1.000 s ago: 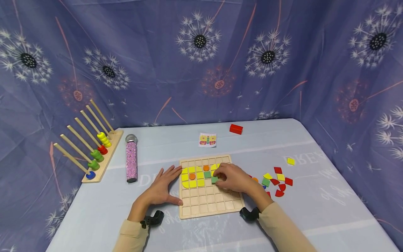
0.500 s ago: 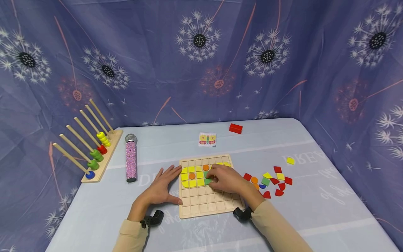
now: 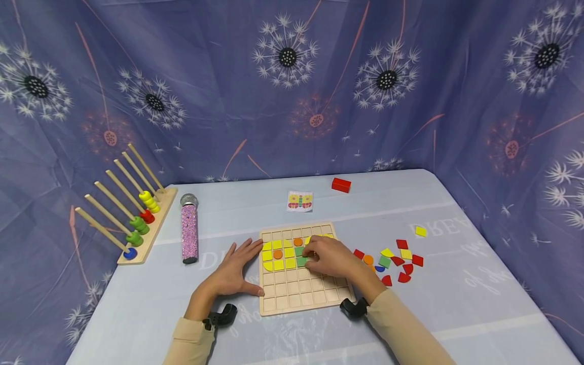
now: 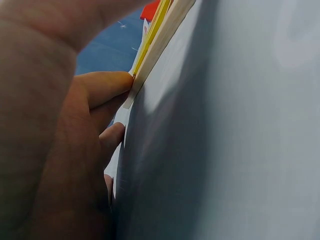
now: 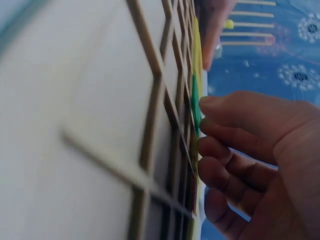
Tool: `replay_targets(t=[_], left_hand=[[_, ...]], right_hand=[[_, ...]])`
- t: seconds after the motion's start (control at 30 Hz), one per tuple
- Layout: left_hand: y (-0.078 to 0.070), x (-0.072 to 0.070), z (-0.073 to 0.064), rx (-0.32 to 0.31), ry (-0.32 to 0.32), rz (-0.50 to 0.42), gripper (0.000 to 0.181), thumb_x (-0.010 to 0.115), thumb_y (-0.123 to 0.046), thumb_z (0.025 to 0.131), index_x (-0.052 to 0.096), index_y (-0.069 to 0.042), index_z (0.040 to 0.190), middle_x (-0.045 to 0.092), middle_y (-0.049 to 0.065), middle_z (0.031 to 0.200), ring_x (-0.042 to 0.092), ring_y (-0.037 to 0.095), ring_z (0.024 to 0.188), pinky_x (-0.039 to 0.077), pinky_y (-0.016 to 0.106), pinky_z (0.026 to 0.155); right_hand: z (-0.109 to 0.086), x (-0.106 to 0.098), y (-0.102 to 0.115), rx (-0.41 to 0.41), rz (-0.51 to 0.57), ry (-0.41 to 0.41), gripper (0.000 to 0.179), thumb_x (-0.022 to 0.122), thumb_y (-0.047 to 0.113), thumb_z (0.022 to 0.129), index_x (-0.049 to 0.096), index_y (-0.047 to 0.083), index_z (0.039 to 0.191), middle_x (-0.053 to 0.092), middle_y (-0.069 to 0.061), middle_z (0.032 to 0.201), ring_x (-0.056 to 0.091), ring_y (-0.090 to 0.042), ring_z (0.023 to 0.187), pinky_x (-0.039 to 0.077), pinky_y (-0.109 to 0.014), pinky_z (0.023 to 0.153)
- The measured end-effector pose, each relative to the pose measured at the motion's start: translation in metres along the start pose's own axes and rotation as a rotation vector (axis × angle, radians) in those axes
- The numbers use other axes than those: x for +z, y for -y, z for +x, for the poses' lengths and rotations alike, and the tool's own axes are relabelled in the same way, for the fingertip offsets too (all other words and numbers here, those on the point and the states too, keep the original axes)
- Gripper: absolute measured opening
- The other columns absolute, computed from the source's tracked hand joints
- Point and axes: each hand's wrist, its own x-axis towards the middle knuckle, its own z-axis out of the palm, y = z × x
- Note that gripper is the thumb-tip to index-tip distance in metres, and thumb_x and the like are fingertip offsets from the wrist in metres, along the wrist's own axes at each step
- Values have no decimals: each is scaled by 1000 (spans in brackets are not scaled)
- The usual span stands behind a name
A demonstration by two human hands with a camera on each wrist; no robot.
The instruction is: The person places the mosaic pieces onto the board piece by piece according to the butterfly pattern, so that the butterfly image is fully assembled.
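A square wooden grid board (image 3: pixel 294 299) lies on the table, its upper left cells filled with yellow tiles (image 3: pixel 290 263), two orange round tiles (image 3: pixel 278 254) and green square tiles (image 3: pixel 299 251). My left hand (image 3: pixel 232 274) spreads along the board's left side, index fingertip and thumb tip at its edge; in the left wrist view a fingertip touches the wooden rim (image 4: pixel 160 47). Over the right half hovers my right hand (image 3: pixel 330 256), fingers bent loosely. In the right wrist view its thumb and fingertips are right at the green tile (image 5: pixel 195 107), which lies in the board.
Loose red, yellow, orange, green and blue tiles (image 3: pixel 401 261) are scattered right of the board. Behind it lie a butterfly pattern card (image 3: pixel 300 202) and a red block (image 3: pixel 341 185). A glittery pink microphone (image 3: pixel 189 233) and a wooden peg rack with beads (image 3: pixel 150 223) stand at left.
The right hand carried a green square tile leftward into the cell below the other green one. Its fingertips now sit slightly right of that tile. The left hand stays put.
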Motion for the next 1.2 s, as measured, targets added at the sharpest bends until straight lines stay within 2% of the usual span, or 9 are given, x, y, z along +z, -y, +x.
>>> replay_targets(t=[0.23,0.37,0.6,0.87,1.07,1.2], left_hand=[[1,0,0,-20,13,1,123,78,-72,52,31,-20,152,22,-11,157,8,18,145,-3,47,116],[1,0,1,-24,13,5,123,78,-73,52,30,-21,152,22,-11,156,7,18,145,-3,46,116],[0,-1,0,-29,14,-7,123,79,-72,52,30,-21,152,21,-12,157,8,18,145,-4,46,116],[2,-1,-2,-26,10,-4,123,79,-71,53,30,-20,153,21,-11,157,8,19,145,-3,47,116],[3,-1,-2,-21,13,-1,123,78,-72,53,29,-20,153,21,-12,157,7,17,145,-3,46,116],[1,-1,-2,-19,14,-4,122,79,-71,53,30,-20,153,21,-11,157,7,16,145,-3,46,116]], right_hand=[[-12,-20,-20,70,93,-29,14,74,26,83,75,21,97,56,14,86,51,-10,77,46,-27,71],[-24,-31,-38,125,127,-56,16,73,23,84,75,18,100,57,14,84,52,-11,76,47,-28,69],[-57,-46,-76,200,148,-106,20,74,20,84,73,15,104,57,12,82,52,-12,74,49,-29,65],[-94,-60,-119,311,100,-180,22,75,16,83,72,11,105,62,5,87,54,-16,76,53,-32,70],[-119,-66,-142,387,117,-171,23,74,15,84,71,7,105,61,1,86,54,-17,76,52,-32,68],[-134,-65,-151,393,130,-184,22,75,16,83,71,9,104,61,1,88,53,-18,77,52,-30,66]])
